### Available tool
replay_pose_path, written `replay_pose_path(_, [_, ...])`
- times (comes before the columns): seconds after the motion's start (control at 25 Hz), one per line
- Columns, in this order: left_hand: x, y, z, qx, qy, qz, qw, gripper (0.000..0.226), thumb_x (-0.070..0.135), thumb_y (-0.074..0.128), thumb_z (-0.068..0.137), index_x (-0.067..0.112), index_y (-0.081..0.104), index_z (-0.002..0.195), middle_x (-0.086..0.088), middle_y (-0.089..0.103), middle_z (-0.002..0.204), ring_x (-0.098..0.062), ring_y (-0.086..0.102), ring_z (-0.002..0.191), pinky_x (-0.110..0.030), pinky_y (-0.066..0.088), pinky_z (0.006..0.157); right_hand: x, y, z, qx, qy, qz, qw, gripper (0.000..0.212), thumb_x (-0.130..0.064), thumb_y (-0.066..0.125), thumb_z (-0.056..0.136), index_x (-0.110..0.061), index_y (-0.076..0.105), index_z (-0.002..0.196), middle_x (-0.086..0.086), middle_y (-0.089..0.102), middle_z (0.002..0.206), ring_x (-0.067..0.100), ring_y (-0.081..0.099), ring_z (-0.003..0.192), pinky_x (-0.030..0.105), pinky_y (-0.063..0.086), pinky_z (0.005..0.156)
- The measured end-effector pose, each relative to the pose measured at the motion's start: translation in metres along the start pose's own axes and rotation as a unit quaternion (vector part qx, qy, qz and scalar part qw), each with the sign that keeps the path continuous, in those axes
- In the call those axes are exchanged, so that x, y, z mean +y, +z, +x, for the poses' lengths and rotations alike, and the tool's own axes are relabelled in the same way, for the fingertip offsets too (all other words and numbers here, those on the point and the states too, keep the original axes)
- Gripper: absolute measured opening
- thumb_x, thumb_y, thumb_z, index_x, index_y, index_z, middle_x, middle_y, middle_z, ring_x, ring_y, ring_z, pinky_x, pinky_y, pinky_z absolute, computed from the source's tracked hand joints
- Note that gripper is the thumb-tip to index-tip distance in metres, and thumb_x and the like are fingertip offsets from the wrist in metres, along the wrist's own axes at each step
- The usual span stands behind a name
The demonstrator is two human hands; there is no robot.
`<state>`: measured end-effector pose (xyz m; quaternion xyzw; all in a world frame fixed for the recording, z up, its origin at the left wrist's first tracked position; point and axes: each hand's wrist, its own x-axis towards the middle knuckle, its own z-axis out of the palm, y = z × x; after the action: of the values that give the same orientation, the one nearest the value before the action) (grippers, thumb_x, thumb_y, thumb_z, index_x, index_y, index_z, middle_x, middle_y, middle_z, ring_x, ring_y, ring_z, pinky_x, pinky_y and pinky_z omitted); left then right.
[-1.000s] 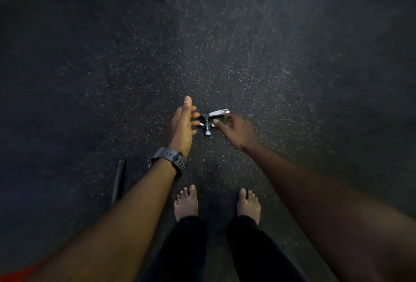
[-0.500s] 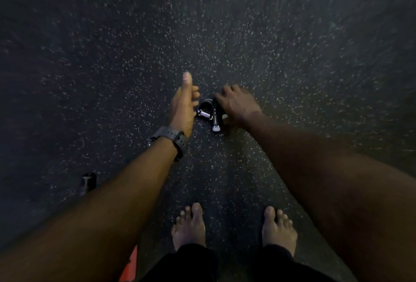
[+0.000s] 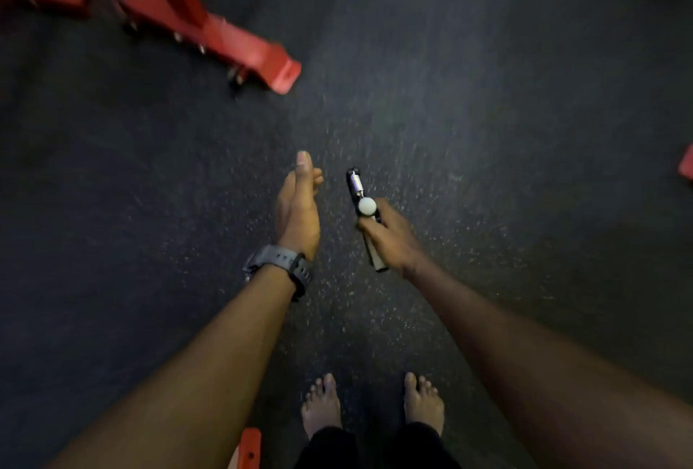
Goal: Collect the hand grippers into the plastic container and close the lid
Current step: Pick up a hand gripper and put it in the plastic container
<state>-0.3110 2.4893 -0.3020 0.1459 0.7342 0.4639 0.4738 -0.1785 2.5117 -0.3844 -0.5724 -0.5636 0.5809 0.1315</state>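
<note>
Black gripper, white knob, gripped in right hand.
Chrome spring showing; left hand open, empty.

One camera sits on my head, looking forward and steeply down past my outstretched forearms to the dark floor and my bare feet, fairly close.

Dim overall, vignetted corners, motion blur on red frame top-left, wide-angle warp.
</note>
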Motion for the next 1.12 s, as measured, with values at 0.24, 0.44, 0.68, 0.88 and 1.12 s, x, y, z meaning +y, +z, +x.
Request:
replay_pose_path(0.24, [0.256, -0.007, -0.167, -0.030, 0.194, -0.009, 0.981, 0.062, 0.077, 0.035, 0.075, 0.026, 0.063, 0.095, -0.002, 0.068, 0.108, -0.016, 0.063, 0.101, -0.035, 0.045, 0.092, -0.254, -0.122, -0.161, 0.101, -0.114, 0.126, 0.980, 0.045, -0.061, 0.061, 0.077, -0.019, 0.060, 0.091, -0.001, 0.061, 0.078, 0.016, 0.060, 0.076, 0.046, 0.052, 0.078])
replay_pose_path(0.44, [0.404, -0.012, -0.311, -0.085, 0.330, -0.017, 0.940, 0.064, 0.082, 0.035, 0.068, 0.029, 0.062, 0.092, 0.001, 0.069, 0.104, -0.014, 0.064, 0.094, -0.037, 0.047, 0.090, -0.411, -0.210, -0.303, 0.143, -0.209, 0.173, 0.952, 0.070, -0.082, 0.051, 0.071, -0.020, 0.065, 0.099, 0.000, 0.074, 0.096, 0.021, 0.071, 0.091, 0.050, 0.055, 0.091])
replay_pose_path(0.68, [0.460, -0.013, -0.460, -0.225, 0.424, -0.021, 0.877, 0.063, 0.081, 0.035, 0.078, 0.026, 0.061, 0.089, 0.001, 0.067, 0.096, -0.023, 0.063, 0.094, -0.044, 0.048, 0.091, -0.466, -0.256, -0.506, 0.241, -0.302, 0.200, 0.900, 0.126, -0.104, 0.048, 0.037, -0.001, 0.058, 0.110, 0.010, 0.066, 0.090, 0.022, 0.063, 0.079, 0.043, 0.053, 0.078])
replay_pose_path(0.88, [0.447, 0.016, -0.618, -0.397, 0.445, -0.025, 0.802, 0.066, 0.078, 0.034, 0.078, 0.021, 0.063, 0.097, -0.004, 0.067, 0.101, -0.022, 0.063, 0.095, -0.041, 0.048, 0.089, -0.437, -0.287, -0.678, 0.386, -0.310, 0.221, 0.841, 0.124, -0.104, 0.050, 0.027, -0.007, 0.055, 0.104, 0.011, 0.059, 0.080, 0.026, 0.058, 0.074, 0.037, 0.053, 0.069])
replay_pose_path(1.12, [0.368, 0.046, -0.804, -0.556, 0.411, -0.030, 0.722, 0.069, 0.083, 0.036, 0.074, 0.023, 0.062, 0.095, -0.003, 0.065, 0.101, -0.020, 0.060, 0.094, -0.038, 0.046, 0.087, -0.341, -0.283, -0.881, 0.537, -0.271, 0.192, 0.776, 0.118, -0.107, 0.039, 0.035, -0.013, 0.055, 0.105, 0.001, 0.060, 0.073, 0.017, 0.057, 0.068, 0.036, 0.048, 0.070])
